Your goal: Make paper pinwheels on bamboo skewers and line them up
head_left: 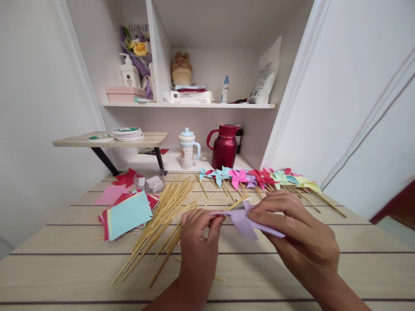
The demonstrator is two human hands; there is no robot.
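A purple paper pinwheel (pixel 242 224) is held above the table between both hands. My left hand (pixel 201 233) pinches the tip of one of its blades between thumb and finger. On the other side, my right hand (pixel 295 229) grips the folded paper with thumb and fingers. A thin wooden stick (pixel 238 202) shows just behind the purple paper; whether it is joined to the pinwheel I cannot tell. Left of my left hand, many loose bamboo sticks (pixel 162 220) lie in a heap.
Finished-looking pinwheels (pixel 238 177) on sticks lie in a row at the back right. Stacked coloured paper (pixel 129 216) and a clear container (pixel 154 183) are on the left. Behind stand a cup (pixel 187 151), a red jug (pixel 224 149) and a small raised stand (pixel 149 139).
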